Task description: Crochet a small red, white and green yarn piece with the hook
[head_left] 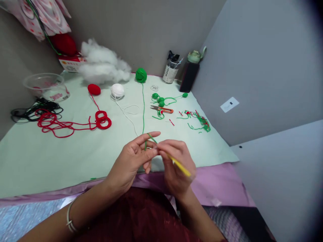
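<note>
Over the table's front edge, my left hand [137, 154] holds green yarn [143, 114] that runs over its raised index finger and back to a green yarn ball [141, 75]. Its thumb is pinched against a finger near the tip of a crochet hook. My right hand [178, 164] grips that yellow-handled crochet hook [180, 165] like a pencil, its tip meeting the left fingertips. Any stitches there are hidden by the fingers. Beyond the hands lie orange-handled thread snips [166, 110] and small green stuffed crochet pieces [160, 100].
Red crochet rings [103, 120] trail red yarn on the left, near a white yarn ball [117, 90]. White stuffing [103, 64], a clear tub [46, 87], a pen cup [171, 71] and a dark bottle [189, 75] stand behind. Yarn scraps [203, 122] lie right.
</note>
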Tool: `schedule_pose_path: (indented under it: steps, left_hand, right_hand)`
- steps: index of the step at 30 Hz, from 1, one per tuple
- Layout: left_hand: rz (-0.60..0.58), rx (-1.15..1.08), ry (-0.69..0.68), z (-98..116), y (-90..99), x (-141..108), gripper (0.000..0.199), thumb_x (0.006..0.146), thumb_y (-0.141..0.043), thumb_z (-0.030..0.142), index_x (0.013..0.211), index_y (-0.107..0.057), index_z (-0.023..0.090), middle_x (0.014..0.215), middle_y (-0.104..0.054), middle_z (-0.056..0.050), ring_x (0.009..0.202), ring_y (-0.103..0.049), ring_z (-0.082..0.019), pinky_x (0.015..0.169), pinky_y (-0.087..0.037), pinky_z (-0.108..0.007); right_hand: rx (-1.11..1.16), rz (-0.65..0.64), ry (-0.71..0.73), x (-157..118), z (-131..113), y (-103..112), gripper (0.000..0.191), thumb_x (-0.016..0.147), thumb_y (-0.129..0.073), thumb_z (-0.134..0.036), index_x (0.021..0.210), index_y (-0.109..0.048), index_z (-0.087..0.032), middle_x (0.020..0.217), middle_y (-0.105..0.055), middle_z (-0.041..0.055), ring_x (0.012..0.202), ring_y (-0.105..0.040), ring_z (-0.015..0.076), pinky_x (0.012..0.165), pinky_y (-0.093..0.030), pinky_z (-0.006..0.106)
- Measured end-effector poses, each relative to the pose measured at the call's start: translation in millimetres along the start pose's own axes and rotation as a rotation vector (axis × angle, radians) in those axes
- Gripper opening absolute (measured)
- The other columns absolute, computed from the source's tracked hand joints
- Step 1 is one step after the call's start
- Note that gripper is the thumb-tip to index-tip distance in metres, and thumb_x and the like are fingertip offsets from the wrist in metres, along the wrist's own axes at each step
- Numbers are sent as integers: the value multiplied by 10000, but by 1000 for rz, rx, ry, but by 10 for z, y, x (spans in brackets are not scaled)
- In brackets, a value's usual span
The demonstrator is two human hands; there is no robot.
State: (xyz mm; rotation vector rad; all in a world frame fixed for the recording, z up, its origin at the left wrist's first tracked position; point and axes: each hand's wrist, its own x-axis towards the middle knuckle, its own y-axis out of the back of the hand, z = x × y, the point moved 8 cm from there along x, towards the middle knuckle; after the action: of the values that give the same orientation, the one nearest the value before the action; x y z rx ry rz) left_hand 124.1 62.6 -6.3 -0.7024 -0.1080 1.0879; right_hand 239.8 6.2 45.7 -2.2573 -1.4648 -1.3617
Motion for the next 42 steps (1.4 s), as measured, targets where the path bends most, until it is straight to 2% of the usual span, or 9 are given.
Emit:
schedule_pose_path:
  steps: [3,5,8,12,17,25,35,39,42]
  left_hand:
    - [-14,-104,95,-43,19,19,404,825,-876,245,1207,-789,151,582,-450,94,456,-296,-17,423,-348,-121]
    - [-10,-154,116,-30,35,28,358,831,-871,214,1172,-803,133,577,-405,104,464,-251,-10,413,-321,-101]
    - [11,-148,45,38,40,26,354,813,-878,167,1160,-808,168,651,-514,77,460,-316,2,418,-368,-101]
    - [-45,-44,-1,29,-39,0,355,827,-875,196,1175,-806,218,744,-625,49,462,-452,-10,451,-468,-134]
    - [-31,10,-21,35,-3,-14,383,838,-873,240,1212,-792,221,874,-658,27,452,-444,15,434,-464,-130]
    - [-10,82,-9,53,11,-31,705,824,-888,233,1475,-621,265,928,-678,15,454,-348,22,365,-324,-88]
    - [-14,64,-55,82,18,-12,452,806,-897,234,1237,-761,236,861,-604,42,488,-382,9,386,-313,-101]
    - [0,121,-83,79,50,-17,434,834,-877,258,1252,-760,258,864,-596,43,504,-391,-2,398,-311,-116]
    - [32,238,-152,106,78,-36,394,880,-838,254,1262,-757,302,871,-608,51,504,-403,2,432,-334,-123]
  right_hand:
    - [-38,-8,51,-7,-26,39,297,982,-654,-129,1200,-761,-300,1063,-778,63,956,-740,213,778,-627,361]
    - [123,85,-80,24,86,129,249,1012,-606,-142,1128,-773,-286,955,-759,38,857,-713,186,734,-599,339]
    - [409,149,-292,49,257,121,202,1037,-585,-213,1000,-777,-266,859,-715,15,723,-649,153,662,-552,314]
    - [474,58,-344,55,279,-9,155,1015,-646,-244,981,-795,-262,923,-769,28,851,-702,174,758,-579,323]
    - [617,62,-443,-9,398,-24,185,1048,-603,-268,1033,-786,-276,937,-770,12,775,-670,136,731,-555,292]
    - [578,6,-419,11,343,-40,179,1036,-632,-274,1001,-808,-285,964,-778,16,899,-685,163,802,-540,308]
    - [718,71,-499,-16,437,-38,218,1063,-583,-307,965,-769,-247,882,-763,2,772,-676,125,732,-555,271]
    - [540,34,-403,2,323,34,219,1078,-535,-257,1001,-739,-239,903,-763,10,798,-701,139,746,-573,289]
    - [294,2,-210,20,134,82,212,1069,-511,-182,1074,-715,-240,938,-760,22,841,-713,154,763,-585,306]
